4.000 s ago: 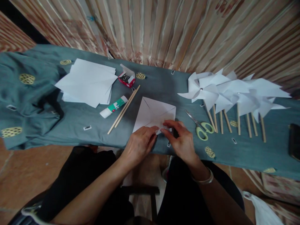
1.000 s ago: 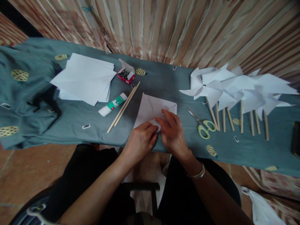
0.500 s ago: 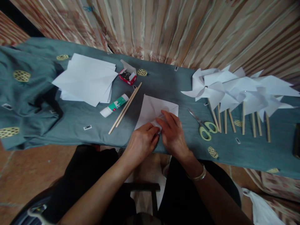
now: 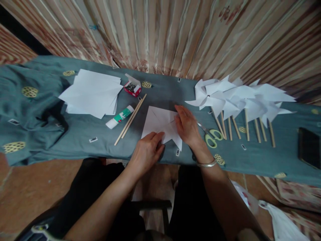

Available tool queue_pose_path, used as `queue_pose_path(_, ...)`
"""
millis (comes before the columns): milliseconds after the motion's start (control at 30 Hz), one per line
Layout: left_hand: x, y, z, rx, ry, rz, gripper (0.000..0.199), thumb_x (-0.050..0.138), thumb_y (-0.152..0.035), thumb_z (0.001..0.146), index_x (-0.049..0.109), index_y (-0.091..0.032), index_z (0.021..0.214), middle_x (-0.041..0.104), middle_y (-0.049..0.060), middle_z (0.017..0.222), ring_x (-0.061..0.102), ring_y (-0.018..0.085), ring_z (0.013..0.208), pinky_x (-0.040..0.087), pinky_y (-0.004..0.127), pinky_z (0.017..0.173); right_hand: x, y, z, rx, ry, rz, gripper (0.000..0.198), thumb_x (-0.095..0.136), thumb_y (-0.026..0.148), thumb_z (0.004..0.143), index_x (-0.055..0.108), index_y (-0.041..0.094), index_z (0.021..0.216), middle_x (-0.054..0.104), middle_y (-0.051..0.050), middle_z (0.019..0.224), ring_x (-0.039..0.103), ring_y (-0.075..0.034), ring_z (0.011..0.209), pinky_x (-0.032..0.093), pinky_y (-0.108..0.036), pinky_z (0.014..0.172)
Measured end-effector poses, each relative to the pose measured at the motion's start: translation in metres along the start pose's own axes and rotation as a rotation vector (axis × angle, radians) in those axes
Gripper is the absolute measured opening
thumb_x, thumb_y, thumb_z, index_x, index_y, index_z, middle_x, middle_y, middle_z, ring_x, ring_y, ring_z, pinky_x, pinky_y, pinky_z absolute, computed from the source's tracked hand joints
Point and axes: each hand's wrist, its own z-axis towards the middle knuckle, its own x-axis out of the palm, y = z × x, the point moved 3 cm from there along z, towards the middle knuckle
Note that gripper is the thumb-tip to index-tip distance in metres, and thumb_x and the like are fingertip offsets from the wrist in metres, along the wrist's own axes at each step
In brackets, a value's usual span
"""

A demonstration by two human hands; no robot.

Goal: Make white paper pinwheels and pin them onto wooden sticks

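A white sheet of paper [image 4: 160, 120] with slits running in from its corners lies in front of me, a pointed flap sticking out at its near right. My left hand [image 4: 147, 147] is at the near edge, fingers curled and thumb on top, pinching the paper. Across the right side of the sheet lies my right hand [image 4: 187, 125], its fingers stretched out over the edge. Just right of that hand are scissors [image 4: 213, 135] with light green handles.
Left of the sheet lie two wooden sticks [image 4: 131, 118], a glue stick [image 4: 119, 117], a red box of metal pins [image 4: 132, 87] and stacked white paper [image 4: 91, 93]. Several paper pinwheels [image 4: 235, 95] on sticks lie to the right. A dark phone-like object [image 4: 309, 147] is at far right.
My right hand has moved right, from the sheet's middle to its right edge. The flap near my fingers now lies spread out. My left hand stays at the near edge. The view has shifted right.
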Motion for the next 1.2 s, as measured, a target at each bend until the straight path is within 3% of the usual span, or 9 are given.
queue_pose_path(167, -0.006, 0.004, -0.003, 0.000, 0.016, -0.001, 0.043, 0.062, -0.013, 0.082, 0.057, -0.013, 0.125, 0.067, 0.005, 0.088, 0.065, 0.018, 0.076, 0.054, 0.030, 0.072, -0.009, -0.001, -0.001, -0.027, -0.038, 0.027, 0.034, 0.046, 0.024, 0.094, 0.063, 0.015, 0.122, 0.070, -0.013, 0.116, 0.064, -0.026, 0.106, 0.051, -0.046, 0.095)
queue_pose_path(400, -0.023, 0.013, -0.009, 0.020, 0.002, 0.003, 0.039, 0.056, -0.009, 0.083, 0.060, -0.011, 0.121, 0.070, 0.007, 0.088, 0.065, 0.020, 0.083, 0.055, 0.034, 0.078, -0.021, -0.019, -0.018, 0.276, -0.024, 0.343, 0.030, 0.060, 0.028, 0.082, 0.071, 0.017, 0.108, 0.075, -0.006, 0.088, 0.068, -0.020, 0.076, 0.056, -0.038, 0.074)
queue_pose_path(567, -0.037, 0.029, -0.011, 0.075, -0.094, 0.049, 0.039, 0.053, -0.006, 0.081, 0.062, -0.011, 0.118, 0.070, 0.007, 0.088, 0.063, 0.022, 0.088, 0.054, 0.037, 0.080, -0.025, -0.019, -0.042, 0.423, 0.035, 0.534, 0.030, 0.065, 0.031, 0.077, 0.072, 0.017, 0.103, 0.075, -0.004, 0.079, 0.068, -0.018, 0.071, 0.055, -0.033, 0.071)
queue_pose_path(700, -0.046, 0.025, -0.013, 0.139, -0.223, 0.100, 0.030, 0.050, -0.009, 0.087, 0.063, -0.013, 0.114, 0.070, 0.009, 0.094, 0.061, 0.023, 0.092, 0.054, 0.039, 0.081, -0.035, -0.011, -0.065, 0.462, 0.131, 0.499, 0.031, 0.065, 0.034, 0.078, 0.071, 0.017, 0.103, 0.074, -0.003, 0.074, 0.067, -0.017, 0.065, 0.053, -0.030, 0.064)
queue_pose_path(800, -0.041, 0.004, -0.022, 0.242, -0.262, 0.052, 0.020, 0.056, -0.017, 0.091, 0.064, -0.015, 0.108, 0.068, 0.009, 0.096, 0.060, 0.021, 0.091, 0.054, 0.037, 0.079, -0.048, -0.004, -0.075, 0.418, 0.141, 0.340, 0.028, 0.065, 0.033, 0.081, 0.071, 0.019, 0.104, 0.074, -0.002, 0.072, 0.066, -0.018, 0.063, 0.053, -0.031, 0.062)
queue_pose_path(900, -0.022, -0.017, -0.033, 0.348, -0.115, 0.031, 0.018, 0.062, -0.025, 0.090, 0.064, -0.014, 0.104, 0.067, 0.008, 0.089, 0.060, 0.021, 0.085, 0.053, 0.034, 0.072, -0.059, 0.006, -0.076, 0.261, 0.045, 0.179, 0.023, 0.060, 0.029, 0.087, 0.071, 0.019, 0.105, 0.075, -0.005, 0.086, 0.068, -0.020, 0.075, 0.056, -0.035, 0.074)
queue_pose_path(1033, -0.001, -0.025, -0.040, 0.346, -0.009, 0.107, 0.019, 0.061, -0.022, 0.089, 0.063, -0.013, 0.106, 0.067, 0.010, 0.096, 0.059, 0.023, 0.088, 0.053, 0.036, 0.072, -0.057, 0.023, -0.075, -0.038, 0.092, 0.221, 0.029, 0.048, 0.015, 0.093, 0.068, 0.020, 0.113, 0.070, -0.009, 0.117, 0.063, -0.022, 0.109, 0.051, -0.041, 0.097)
queue_pose_path(1200, 0.004, -0.022, -0.039, 0.303, 0.012, 0.099, 0.014, 0.055, -0.015, 0.092, 0.062, -0.012, 0.104, 0.066, 0.009, 0.096, 0.059, 0.020, 0.087, 0.054, 0.032, 0.074, -0.046, 0.027, -0.078, -0.097, 0.204, 0.267, 0.035, 0.046, 0.006, 0.088, 0.068, 0.018, 0.112, 0.068, -0.010, 0.122, 0.061, -0.023, 0.114, 0.050, -0.045, 0.100)
